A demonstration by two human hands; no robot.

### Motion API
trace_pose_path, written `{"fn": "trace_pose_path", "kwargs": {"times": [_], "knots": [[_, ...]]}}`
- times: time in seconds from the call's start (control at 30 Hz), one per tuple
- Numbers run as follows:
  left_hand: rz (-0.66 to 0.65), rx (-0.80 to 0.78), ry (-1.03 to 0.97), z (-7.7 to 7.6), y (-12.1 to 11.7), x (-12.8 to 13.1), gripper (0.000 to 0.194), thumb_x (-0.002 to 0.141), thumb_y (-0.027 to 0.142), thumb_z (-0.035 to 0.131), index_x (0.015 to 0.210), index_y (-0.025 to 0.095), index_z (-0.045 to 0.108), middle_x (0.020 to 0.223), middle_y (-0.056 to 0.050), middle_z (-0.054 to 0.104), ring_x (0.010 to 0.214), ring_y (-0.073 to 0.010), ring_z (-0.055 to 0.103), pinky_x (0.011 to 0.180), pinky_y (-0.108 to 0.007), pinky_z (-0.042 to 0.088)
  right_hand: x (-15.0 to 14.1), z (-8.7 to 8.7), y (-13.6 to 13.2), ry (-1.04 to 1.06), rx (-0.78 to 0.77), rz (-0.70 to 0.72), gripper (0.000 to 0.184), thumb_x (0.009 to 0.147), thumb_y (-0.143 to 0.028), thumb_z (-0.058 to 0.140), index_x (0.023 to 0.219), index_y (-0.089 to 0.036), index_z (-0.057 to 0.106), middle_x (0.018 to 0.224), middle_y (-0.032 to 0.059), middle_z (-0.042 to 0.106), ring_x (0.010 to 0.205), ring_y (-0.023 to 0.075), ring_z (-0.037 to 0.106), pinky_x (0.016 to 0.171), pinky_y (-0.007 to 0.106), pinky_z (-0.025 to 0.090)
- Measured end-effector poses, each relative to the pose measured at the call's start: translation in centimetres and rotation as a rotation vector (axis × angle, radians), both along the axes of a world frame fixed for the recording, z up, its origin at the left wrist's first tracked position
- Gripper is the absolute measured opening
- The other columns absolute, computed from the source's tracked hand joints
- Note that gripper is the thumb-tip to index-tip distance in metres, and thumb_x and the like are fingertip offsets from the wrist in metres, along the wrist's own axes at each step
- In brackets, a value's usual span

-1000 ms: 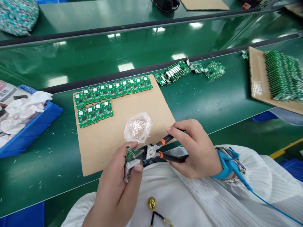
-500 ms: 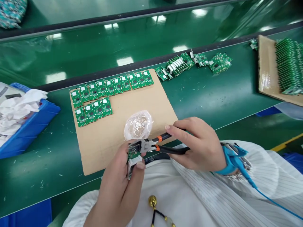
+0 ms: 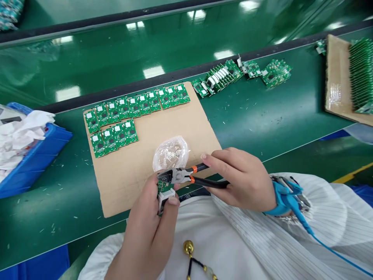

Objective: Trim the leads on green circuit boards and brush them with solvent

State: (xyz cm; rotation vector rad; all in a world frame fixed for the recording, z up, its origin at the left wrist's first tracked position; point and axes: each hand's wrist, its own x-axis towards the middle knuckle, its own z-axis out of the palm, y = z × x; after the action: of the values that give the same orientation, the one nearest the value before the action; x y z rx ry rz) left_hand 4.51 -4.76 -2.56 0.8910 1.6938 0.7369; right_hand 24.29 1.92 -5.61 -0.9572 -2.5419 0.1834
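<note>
The left hand (image 3: 145, 229) had a tight grip on a small green circuit board (image 3: 164, 188), held just above a cardboard sheet (image 3: 136, 182), while the right hand (image 3: 241, 179) gripped orange-handled pliers (image 3: 186, 175) with their tips at the board's top edge. Rows of matching boards (image 3: 122, 112) and a plastic bag (image 3: 170, 153) lay on the cardboard, which rested on a green surface (image 3: 253, 128).

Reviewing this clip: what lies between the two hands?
In the head view, black-handled pliers run from the right hand to a green circuit board in the left hand.
</note>
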Motion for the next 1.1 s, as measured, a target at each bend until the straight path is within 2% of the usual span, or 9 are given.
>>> {"fn": "trace_pose_path", "kwargs": {"times": [0.1, 0.27, 0.4, 0.5, 0.6, 0.77, 0.87, 1.0, 1.1], "knots": [[-0.065, -0.126, -0.184, -0.4, 0.1, -0.8, 0.02, 0.079, 0.034, 0.058, 0.096, 0.024, 0.062, 0.077, -0.004, 0.063, 0.065, -0.0185, 0.055, 0.062, -0.028, 0.044, 0.2, 0.5, -0.8, -0.041, -0.079, -0.027, 0.043, 0.08, -0.025, 0.052, 0.122, -0.018, 0.048, 0.091, 0.0088, 0.066, 0.071, 0.0195, 0.062, 0.058, 0.03, 0.048], [0.013, -0.457, -0.672, -0.1, 0.3, -1.1, 0.023, 0.07, 0.027, 0.062, 0.092, 0.02, 0.065, 0.08, -0.007, 0.067, 0.059, -0.0142, 0.058, 0.053, -0.023, 0.04, 1.2, 1.7, -1.8, -0.12, -0.319, -0.037, 0.04, 0.075, -0.025, 0.054, 0.114, -0.014, 0.057, 0.091, 0.0086, 0.069, 0.073, 0.02, 0.066, 0.058, 0.03, 0.05], [-0.027, -0.617, -0.719, -0.2, 0.1, -1.2, 0.019, 0.071, 0.03, 0.059, 0.085, 0.018, 0.064, 0.059, -0.006, 0.063, 0.056, -0.0137, 0.055, 0.052, -0.021, 0.037, 2.7, 2.9, -1.0, -0.109, -0.598, -0.022, 0.048, 0.069, -0.02, 0.059, 0.118, -0.02, 0.058, 0.097, 0.0056, 0.068, 0.077, 0.0191, 0.066, 0.06, 0.027, 0.052], [-0.076, -0.564, -0.692, -0.5, -0.2, -1.7, 0.027, 0.073, 0.03, 0.059, 0.098, 0.022, 0.063, 0.073, -0.004, 0.063, 0.059, -0.0136, 0.056, 0.052, -0.022, 0.037, 4.6, 3.4, 0.0, 0.035, -0.764, -0.027, 0.054, 0.072, -0.026, 0.064, 0.125, -0.028, 0.051, 0.102, 0.0034, 0.066, 0.082, 0.0192, 0.065, 0.063, 0.027, 0.054], [-0.067, -0.442, -0.581, -0.4, -0.7, -2.0, 0.037, 0.079, 0.039, 0.059, 0.114, 0.029, 0.058, 0.091, -0.003, 0.062, 0.06, -0.0123, 0.051, 0.054, -0.023, 0.039, 6.6, 2.8, 0.9, 0.03, -0.74, -0.228, 0.056, 0.076, -0.039, 0.063, 0.129, -0.028, 0.048, 0.113, 0.0071, 0.062, 0.093, 0.0244, 0.063, 0.069, 0.033, 0.054], [0.087, -0.141, -0.133, 0.3, -1.1, -1.4, 0.046, 0.082, 0.052, 0.053, 0.119, 0.026, 0.061, 0.098, -0.007, 0.063, 0.081, -0.0199, 0.053, 0.08, -0.03, 0.042, 8.6, -0.9, 2.8, -0.441, -0.416, -0.841, 0.066, 0.078, -0.053, 0.053, 0.129, -0.011, 0.05, 0.1, 0.021, 0.06, 0.081, 0.0333, 0.059, 0.055, 0.036, 0.041], [0.028, 0.014, 0.109, 0.5, -0.6, -1.4, 0.04, 0.085, 0.045, 0.051, 0.12, 0.028, 0.061, 0.1, -0.005, 0.063, 0.095, -0.0231, 0.055, 0.089, -0.03, 0.038, 9.5, -3.0, 3.9, -0.512, -0.391, -0.93, 0.067, 0.083, -0.057, 0.043, 0.13, -0.009, 0.049, 0.099, 0.0253, 0.058, 0.081, 0.0351, 0.058, 0.056, 0.034, 0.035], [-0.192, 0.152, 0.435, 0.5, 1.4, -2.6, 0.035, 0.082, 0.038, 0.055, 0.116, 0.03, 0.062, 0.101, -0.005, 0.066, 0.092, -0.0252, 0.058, 0.076, -0.03, 0.041, 10.4, -4.7, 4.9, -0.467, -0.421, -0.957, 0.072, 0.083, -0.062, 0.04, 0.132, -0.009, 0.045, 0.098, 0.0258, 0.057, 0.084, 0.0361, 0.056, 0.06, 0.035, 0.035], [-0.231, 0.18, 0.743, 0.6, 4.1, -3.5, 0.036, 0.076, 0.04, 0.061, 0.11, 0.027, 0.067, 0.095, -0.007, 0.069, 0.087, -0.0304, 0.06, 0.069, -0.032, 0.039, 10.7, -5.4, 5.1, -0.45, -0.377, -0.931, 0.076, 0.083, -0.065, 0.036, 0.132, -0.008, 0.045, 0.098, 0.0263, 0.057, 0.085, 0.0369, 0.055, 0.061, 0.035, 0.035]]}}
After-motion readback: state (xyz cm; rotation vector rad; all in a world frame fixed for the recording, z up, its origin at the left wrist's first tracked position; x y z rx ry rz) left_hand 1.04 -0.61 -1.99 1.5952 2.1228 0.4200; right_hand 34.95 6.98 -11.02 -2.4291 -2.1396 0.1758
